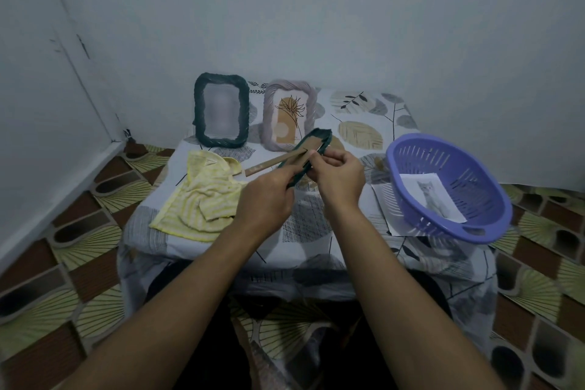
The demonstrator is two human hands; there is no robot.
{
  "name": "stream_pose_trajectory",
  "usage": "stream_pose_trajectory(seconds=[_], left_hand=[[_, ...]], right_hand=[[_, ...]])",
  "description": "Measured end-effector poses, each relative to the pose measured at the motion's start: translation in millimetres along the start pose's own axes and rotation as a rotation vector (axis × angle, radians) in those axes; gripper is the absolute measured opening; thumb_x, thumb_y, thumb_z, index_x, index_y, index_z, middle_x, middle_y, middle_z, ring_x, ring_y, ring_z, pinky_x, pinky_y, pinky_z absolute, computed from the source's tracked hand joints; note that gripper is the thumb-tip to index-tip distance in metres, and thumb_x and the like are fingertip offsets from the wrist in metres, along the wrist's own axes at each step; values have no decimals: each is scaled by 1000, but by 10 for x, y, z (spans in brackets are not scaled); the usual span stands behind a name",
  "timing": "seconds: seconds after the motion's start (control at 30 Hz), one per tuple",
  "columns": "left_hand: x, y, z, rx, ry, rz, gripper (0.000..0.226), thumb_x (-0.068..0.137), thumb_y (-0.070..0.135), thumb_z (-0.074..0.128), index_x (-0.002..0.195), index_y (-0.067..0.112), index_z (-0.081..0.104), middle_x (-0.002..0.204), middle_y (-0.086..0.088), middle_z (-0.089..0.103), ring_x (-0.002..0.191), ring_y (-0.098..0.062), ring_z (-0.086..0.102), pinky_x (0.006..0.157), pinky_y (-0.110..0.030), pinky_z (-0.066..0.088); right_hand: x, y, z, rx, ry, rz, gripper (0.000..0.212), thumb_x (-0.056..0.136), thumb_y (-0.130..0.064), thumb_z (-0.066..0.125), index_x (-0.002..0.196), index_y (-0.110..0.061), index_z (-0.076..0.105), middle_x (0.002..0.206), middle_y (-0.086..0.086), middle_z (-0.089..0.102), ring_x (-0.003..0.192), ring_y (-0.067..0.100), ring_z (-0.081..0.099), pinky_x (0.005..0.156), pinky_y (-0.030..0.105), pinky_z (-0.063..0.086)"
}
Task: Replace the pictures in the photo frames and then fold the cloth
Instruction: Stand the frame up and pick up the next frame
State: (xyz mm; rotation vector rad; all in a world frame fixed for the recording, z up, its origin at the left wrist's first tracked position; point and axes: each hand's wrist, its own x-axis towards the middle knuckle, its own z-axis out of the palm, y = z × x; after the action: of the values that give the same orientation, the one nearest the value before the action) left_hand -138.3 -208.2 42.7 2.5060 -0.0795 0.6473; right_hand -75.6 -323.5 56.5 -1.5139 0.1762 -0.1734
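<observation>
A dark green photo frame (320, 138) is held edge-on above the table's middle, its brown cardboard back (311, 145) facing up and a brown stand flap (269, 165) sticking out to the left. My left hand (266, 196) grips the frame's near end. My right hand (338, 176) pinches at the cardboard back. Two more frames stand against the wall: a dark green one (221, 111) and a pale mauve one (289, 114) with a plant drawing. A crumpled yellow striped cloth (202, 199) lies at the left of the table.
A purple plastic colander basket (474, 212) tilts at the table's right, with a cat picture (430, 196) inside and a white sheet (384, 209) under it. The small table has a leaf-patterned cover (361, 133). Walls close in behind and left; patterned floor surrounds.
</observation>
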Motion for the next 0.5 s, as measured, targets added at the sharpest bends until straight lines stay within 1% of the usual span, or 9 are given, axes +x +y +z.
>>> stream_pose_trajectory(seconds=[0.1, 0.17, 0.2, 0.27, 0.3, 0.33, 0.37, 0.43, 0.5], left_hand=[[22, -55, 6, -70, -65, 37, 46, 85, 14, 69, 129, 23, 62, 107, -4, 73, 95, -25, 68, 81, -43, 56], [38, -82, -21, -132, -84, 62, 42, 84, 17, 75, 125, 17, 65, 105, -3, 74, 92, -19, 68, 87, -37, 55], [44, -90, -49, -162, -67, 65, 39, 84, 18, 76, 121, 14, 67, 102, -2, 74, 89, -15, 68, 87, -32, 55], [49, -100, -115, -221, 1, 42, 26, 86, 19, 74, 111, 13, 71, 90, 3, 72, 76, -1, 64, 78, -20, 53], [53, -108, -142, -242, 39, 19, 18, 88, 19, 72, 105, 14, 72, 83, 6, 70, 71, 3, 62, 71, -15, 51], [60, -123, -162, -256, 74, -14, 11, 89, 19, 70, 99, 15, 73, 77, 9, 67, 69, 2, 61, 66, -12, 48], [70, -138, -180, -275, 113, -61, 7, 90, 19, 68, 94, 16, 73, 73, 10, 66, 69, 0, 62, 64, -13, 48], [112, -184, -208, -339, 161, -193, 10, 92, 21, 65, 91, 16, 73, 74, 8, 67, 71, -7, 65, 68, -25, 53], [171, -249, -228, -366, 116, -332, 14, 94, 24, 60, 99, 18, 72, 88, 6, 69, 86, -14, 65, 79, -32, 53]], right_hand=[[28, 19, -33, 16, 23, 8, 19, 78, -19, 82, 87, -17, 66, 87, 5, 74, 78, 20, 74, 71, 39, 63], [57, 37, -72, 19, 37, 17, 17, 78, -17, 81, 87, -17, 66, 87, 6, 73, 81, 21, 74, 72, 37, 63], [74, 43, -95, 23, 44, 23, 16, 79, -16, 80, 86, -17, 66, 87, 5, 73, 82, 22, 74, 72, 37, 63], [116, 50, -141, 23, 58, 23, 15, 78, -15, 80, 85, -19, 67, 85, 3, 73, 82, 22, 74, 73, 36, 63], [137, 50, -165, 17, 62, 18, 15, 77, -15, 80, 84, -20, 67, 83, 2, 74, 80, 20, 74, 74, 37, 63], [153, 49, -188, 10, 63, 15, 14, 76, -15, 79, 83, -21, 68, 82, 1, 74, 78, 18, 74, 74, 38, 63], [167, 51, -210, 5, 58, 11, 13, 77, -15, 79, 83, -21, 69, 82, 0, 74, 77, 17, 74, 74, 38, 63], [192, 67, -250, -1, 45, 9, 12, 78, -14, 78, 88, -16, 72, 82, 1, 75, 76, 17, 74, 74, 40, 63], [221, 96, -280, -6, 30, 3, 13, 78, -15, 78, 91, -16, 75, 83, 1, 76, 79, 18, 74, 77, 42, 63]])
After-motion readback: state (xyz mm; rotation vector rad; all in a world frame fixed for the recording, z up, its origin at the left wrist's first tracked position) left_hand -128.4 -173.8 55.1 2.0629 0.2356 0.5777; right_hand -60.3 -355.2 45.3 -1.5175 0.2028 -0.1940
